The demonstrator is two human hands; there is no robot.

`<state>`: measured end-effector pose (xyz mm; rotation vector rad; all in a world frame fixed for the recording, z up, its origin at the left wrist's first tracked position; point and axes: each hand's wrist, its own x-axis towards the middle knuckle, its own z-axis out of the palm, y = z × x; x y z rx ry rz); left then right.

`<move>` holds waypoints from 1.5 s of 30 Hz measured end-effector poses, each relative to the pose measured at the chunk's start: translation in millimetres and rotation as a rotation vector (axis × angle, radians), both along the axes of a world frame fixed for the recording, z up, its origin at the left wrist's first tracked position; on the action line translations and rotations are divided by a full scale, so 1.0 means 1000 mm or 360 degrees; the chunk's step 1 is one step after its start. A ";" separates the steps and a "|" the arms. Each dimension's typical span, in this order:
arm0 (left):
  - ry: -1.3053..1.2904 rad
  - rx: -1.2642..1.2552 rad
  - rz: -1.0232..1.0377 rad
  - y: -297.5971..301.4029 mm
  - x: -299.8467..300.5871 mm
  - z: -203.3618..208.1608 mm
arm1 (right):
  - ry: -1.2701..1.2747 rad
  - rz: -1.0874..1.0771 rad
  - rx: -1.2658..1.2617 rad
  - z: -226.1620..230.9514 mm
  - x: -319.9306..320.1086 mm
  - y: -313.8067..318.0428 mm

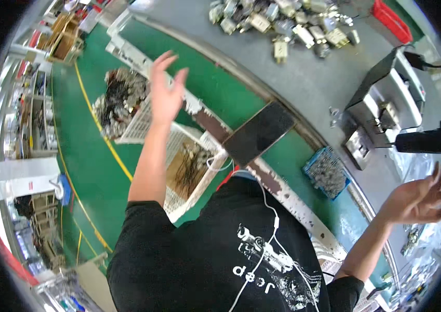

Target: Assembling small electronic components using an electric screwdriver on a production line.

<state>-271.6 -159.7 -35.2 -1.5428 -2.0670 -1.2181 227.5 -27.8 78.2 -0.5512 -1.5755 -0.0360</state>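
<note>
My left hand (167, 93) is raised above the white bench rail at left, fingers apart, holding nothing. Beneath it sits a white crate (136, 122) heaped with dark wires and pale parts. My right hand (418, 200) is lifted at the far right, its fingers spread and slightly curled, also holding nothing. Just beyond it is a black rod-like handle (425, 139), with a visible gap to the fingers. Left of that handle stands a grey and black bench machine (389, 86), and a small metal block (359, 148) lies at its base.
Small metal-cased parts (282, 23) lie piled on the grey worktable (293, 78). A red tray (392, 22) is behind them. A blue basket (327, 172) holds small parts. A dark flat slab (259, 134) bridges rail and table edge. Another white crate (194, 200) contains wires. Clear plastic (428, 260) lies right.
</note>
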 end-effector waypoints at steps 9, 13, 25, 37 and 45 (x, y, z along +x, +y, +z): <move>0.0323 -0.0647 -0.0573 0.147 0.102 0.022 | -0.0248 0.0226 -0.0265 -0.022 -0.044 -0.023; 0.0216 -0.1058 -0.0501 0.100 0.134 0.080 | -0.0476 0.0902 -0.1611 -0.016 -0.067 -0.032; -0.0405 -0.1451 -0.1565 0.059 0.172 0.135 | -0.0539 0.1705 -0.2933 -0.008 -0.085 -0.049; 0.0585 -0.0187 -0.1793 0.134 0.178 0.113 | -0.1228 0.0261 -0.1989 0.045 0.074 -0.033; 0.0249 -0.0847 -0.1667 0.131 0.194 0.100 | -0.0671 0.0301 -0.1754 -0.028 0.024 -0.020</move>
